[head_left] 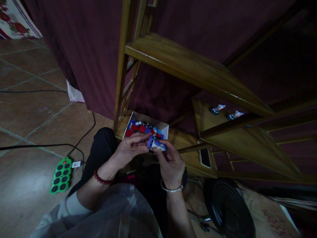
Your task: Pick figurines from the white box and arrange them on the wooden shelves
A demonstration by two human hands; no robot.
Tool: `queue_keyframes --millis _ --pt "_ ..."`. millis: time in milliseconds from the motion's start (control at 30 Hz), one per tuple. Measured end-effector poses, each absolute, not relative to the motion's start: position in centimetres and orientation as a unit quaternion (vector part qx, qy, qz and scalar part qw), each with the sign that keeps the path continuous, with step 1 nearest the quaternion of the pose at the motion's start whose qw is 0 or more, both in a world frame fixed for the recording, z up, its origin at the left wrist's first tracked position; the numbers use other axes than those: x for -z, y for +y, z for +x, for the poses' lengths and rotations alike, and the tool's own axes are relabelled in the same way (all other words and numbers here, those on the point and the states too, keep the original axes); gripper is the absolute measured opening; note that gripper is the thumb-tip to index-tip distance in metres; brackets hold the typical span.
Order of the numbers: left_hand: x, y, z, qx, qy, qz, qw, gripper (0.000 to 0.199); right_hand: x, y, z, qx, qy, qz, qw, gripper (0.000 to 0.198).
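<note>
At the centre of the frame, the fingertips of both hands close narrowly around a small blue and white toy-like piece (156, 144). The left hand (128, 150) pinches its left end between thumb and forefingers; the right hand (170, 162) holds it from below and from the right, fingers curled up against it. What exactly the piece is cannot be told in the dim light.

Just above the hands, touching the top of the piece in the picture, sits an open white cardboard box (162, 127) filled with small red, blue and white pieces (142, 129). The box rests on the lowest board of a wooden shelf unit (193, 69) that runs from the upper centre to the right edge.

A dark red bead bracelet (102, 179) circles the left wrist and a thin silver bangle (170, 189) the right. At lower left, a green power strip (61, 175) lies on the brown tiled floor (29, 112), with black cables leading off. A dark maroon curtain (84, 49) hangs behind the shelf.
</note>
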State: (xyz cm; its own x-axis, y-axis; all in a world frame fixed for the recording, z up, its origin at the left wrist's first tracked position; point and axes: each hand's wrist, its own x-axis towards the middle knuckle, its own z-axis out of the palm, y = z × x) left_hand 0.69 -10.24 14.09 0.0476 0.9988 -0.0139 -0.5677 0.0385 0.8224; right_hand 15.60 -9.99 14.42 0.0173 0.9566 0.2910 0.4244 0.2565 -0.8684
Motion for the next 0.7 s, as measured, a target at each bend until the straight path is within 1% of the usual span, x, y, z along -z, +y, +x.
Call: queue_keyframes --millis 333,533,700 --pt "-14.6 -10.7 0.6 -0.62 0.345 0.387 0.589 0.036 -15.0 -10.9 14.9 -0.25 -0.629 -0.558 0.481 0.027" --pt "-14.6 -10.8 0.4 -0.615 0.359 0.411 0.568 0.039 -15.1 -11.2 14.6 -0.299 -0.594 -0.558 0.497 0.029" --pt "-14.4 -10.8 0.2 -0.609 0.359 0.429 0.562 0.04 -15.1 -11.3 14.4 -0.34 -0.567 -0.571 0.486 0.033"
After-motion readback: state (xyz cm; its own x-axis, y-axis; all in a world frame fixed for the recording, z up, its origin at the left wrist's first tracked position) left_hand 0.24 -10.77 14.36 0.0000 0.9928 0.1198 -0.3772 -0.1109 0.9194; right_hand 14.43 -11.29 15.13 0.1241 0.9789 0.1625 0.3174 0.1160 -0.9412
